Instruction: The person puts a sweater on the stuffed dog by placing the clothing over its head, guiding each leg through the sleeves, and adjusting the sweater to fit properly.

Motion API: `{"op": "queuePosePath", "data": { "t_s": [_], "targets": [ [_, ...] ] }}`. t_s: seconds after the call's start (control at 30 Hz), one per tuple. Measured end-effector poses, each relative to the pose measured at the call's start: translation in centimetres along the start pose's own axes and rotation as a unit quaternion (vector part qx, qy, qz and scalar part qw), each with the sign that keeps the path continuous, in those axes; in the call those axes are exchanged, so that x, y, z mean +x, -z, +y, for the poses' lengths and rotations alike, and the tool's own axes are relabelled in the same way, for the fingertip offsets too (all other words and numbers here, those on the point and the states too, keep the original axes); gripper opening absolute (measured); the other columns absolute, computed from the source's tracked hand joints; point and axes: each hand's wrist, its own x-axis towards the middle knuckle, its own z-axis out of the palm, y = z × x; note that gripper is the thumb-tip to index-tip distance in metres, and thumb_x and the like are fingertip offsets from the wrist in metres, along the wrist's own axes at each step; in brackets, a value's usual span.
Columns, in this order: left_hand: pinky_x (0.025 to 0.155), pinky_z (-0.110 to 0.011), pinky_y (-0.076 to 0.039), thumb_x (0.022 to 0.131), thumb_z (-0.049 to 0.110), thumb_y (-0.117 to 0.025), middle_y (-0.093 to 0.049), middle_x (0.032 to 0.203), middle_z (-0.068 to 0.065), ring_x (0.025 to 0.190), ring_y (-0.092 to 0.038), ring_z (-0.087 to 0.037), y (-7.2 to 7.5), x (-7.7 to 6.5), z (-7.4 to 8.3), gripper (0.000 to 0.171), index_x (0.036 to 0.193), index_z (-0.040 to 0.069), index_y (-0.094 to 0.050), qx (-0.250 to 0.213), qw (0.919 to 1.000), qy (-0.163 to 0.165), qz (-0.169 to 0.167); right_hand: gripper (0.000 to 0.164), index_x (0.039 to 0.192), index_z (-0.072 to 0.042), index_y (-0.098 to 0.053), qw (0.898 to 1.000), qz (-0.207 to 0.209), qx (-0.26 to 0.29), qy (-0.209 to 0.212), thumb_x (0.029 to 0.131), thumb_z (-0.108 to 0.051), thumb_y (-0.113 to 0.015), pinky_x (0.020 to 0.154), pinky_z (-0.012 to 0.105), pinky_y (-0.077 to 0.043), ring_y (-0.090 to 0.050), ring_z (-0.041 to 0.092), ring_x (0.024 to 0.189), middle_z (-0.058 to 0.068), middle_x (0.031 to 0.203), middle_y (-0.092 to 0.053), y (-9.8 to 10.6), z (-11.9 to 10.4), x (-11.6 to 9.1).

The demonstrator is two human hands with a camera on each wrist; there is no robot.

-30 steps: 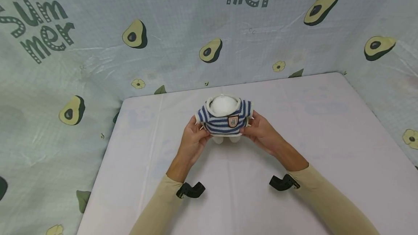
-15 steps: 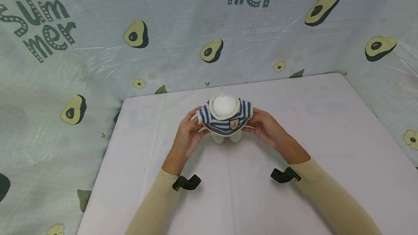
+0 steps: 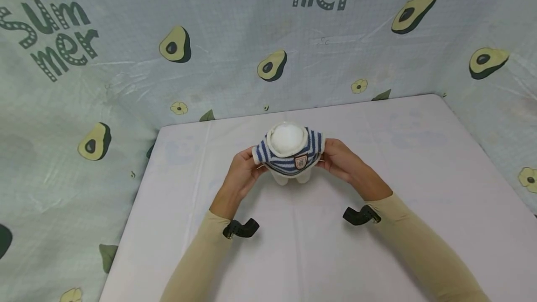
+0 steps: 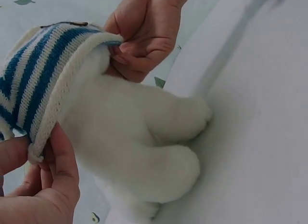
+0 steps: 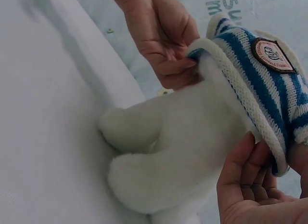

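Observation:
A white plush toy (image 4: pixel 120 123) is on the table, its two stubby legs toward the person. Over its upper part sits a blue-and-white striped knitted sweater (image 3: pixel 289 160) with a badge on the front. The toy's rounded white top (image 3: pixel 287 139) shows through the sweater's neck opening. On the left side, my left hand (image 3: pixel 241 174) pinches the sweater's hem. My right hand (image 3: pixel 341 161) grips the hem on the other side, fingers (image 5: pixel 250 161) at its underside in the right wrist view. Between the hands, the rolled cream hem (image 4: pixel 57 98) stands off the lower body.
A white-covered table (image 3: pixel 293 246) lies under the toy. Behind and left of it hangs a pale curtain (image 3: pixel 226 22) printed with avocados and lettering. Each sleeved forearm carries a black wrist mount, such as the left one (image 3: pixel 241 228).
Both hands have shifted from the front of the sweater's hem out to its sides. The sweater's front has tipped and looks shorter, and its collar now lies rounder about the white top.

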Motion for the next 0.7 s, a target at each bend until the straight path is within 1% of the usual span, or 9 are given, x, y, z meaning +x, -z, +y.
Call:
{"op": "queuePosePath", "data": {
  "t_s": [0.1,0.23,0.33,0.47,0.53,0.6,0.7],
  "targets": [
    [0.081,-0.026,-0.055,0.106,0.001,-0.049,-0.068,0.107,-0.003,0.092,-0.063,-0.012,0.5,0.1,-0.4,0.029,0.132,-0.011,-0.056,0.012,0.9999,0.000,0.001,0.021,0.109,-0.012,-0.069,1.000,0.002,0.003,-0.001,0.109,-0.016,-0.048,0.078,0.024,-0.057,-0.064,0.008,0.087,0.000,0.098,-0.068,0.2,0.4,0.1],
    [0.082,-0.025,-0.056,0.105,0.000,-0.050,-0.068,0.109,-0.003,0.093,-0.064,-0.012,0.9,0.3,-0.9,0.032,0.135,-0.011,-0.054,0.028,0.9996,0.005,0.005,0.021,0.113,-0.006,-0.064,1.000,0.011,-0.014,-0.017,0.110,-0.017,-0.047,0.081,0.023,-0.057,-0.064,0.007,0.089,0.000,0.099,-0.065,0.6,1.0,0.4],
    [0.080,-0.025,-0.056,0.104,0.000,-0.051,-0.068,0.108,-0.004,0.093,-0.065,-0.012,1.1,0.5,-1.2,0.032,0.134,-0.011,-0.055,0.039,0.9991,0.014,0.012,0.020,0.117,-0.002,-0.059,0.999,0.016,-0.027,-0.025,0.110,-0.014,-0.044,0.083,0.024,-0.057,-0.064,0.007,0.091,0.000,0.099,-0.064,0.8,1.4,0.5],
    [0.079,-0.025,-0.056,0.104,0.001,-0.052,-0.066,0.110,-0.004,0.092,-0.063,-0.012,1.1,0.5,-1.4,0.031,0.133,-0.009,-0.056,0.038,0.9989,0.021,0.015,0.018,0.116,-0.004,-0.061,1.000,0.009,-0.021,-0.019,0.109,-0.011,-0.046,0.084,0.025,-0.057,-0.065,0.007,0.092,0.000,0.101,-0.065,1.0,1.7,0.5],
    [0.080,-0.025,-0.055,0.105,0.001,-0.051,-0.064,0.113,-0.004,0.093,-0.062,-0.012,1.0,0.4,-1.4,0.033,0.136,-0.009,-0.053,0.020,0.9996,0.019,0.009,0.018,0.116,-0.006,-0.062,1.000,-0.005,-0.010,-0.013,0.109,-0.010,-0.046,0.083,0.026,-0.058,-0.065,0.008,0.093,-0.001,0.102,-0.066,1.1,1.8,0.3],
    [0.082,-0.026,-0.054,0.105,0.001,-0.049,-0.063,0.116,-0.004,0.095,-0.061,-0.012,1.0,0.1,-1.4,0.037,0.141,-0.008,-0.049,-0.008,0.9998,0.015,-0.005,0.021,0.120,-0.006,-0.061,0.999,-0.029,0.015,-0.005,0.108,-0.005,-0.044,0.083,0.029,-0.058,-0.064,0.010,0.093,0.000,0.104,-0.065,1.3,1.8,0.1],
    [0.083,-0.028,-0.054,0.103,-0.006,-0.045,-0.061,0.119,-0.004,0.098,-0.060,-0.012,0.9,-0.4,-1.5,0.045,0.148,-0.005,-0.040,-0.052,0.9978,0.012,-0.040,0.032,0.134,-0.002,-0.051,0.996,-0.073,0.043,0.005,0.105,0.006,-0.040,0.087,0.032,-0.058,-0.064,0.014,0.098,0.003,0.113,-0.064,1.7,1.6,-0.2]
  ]
}}
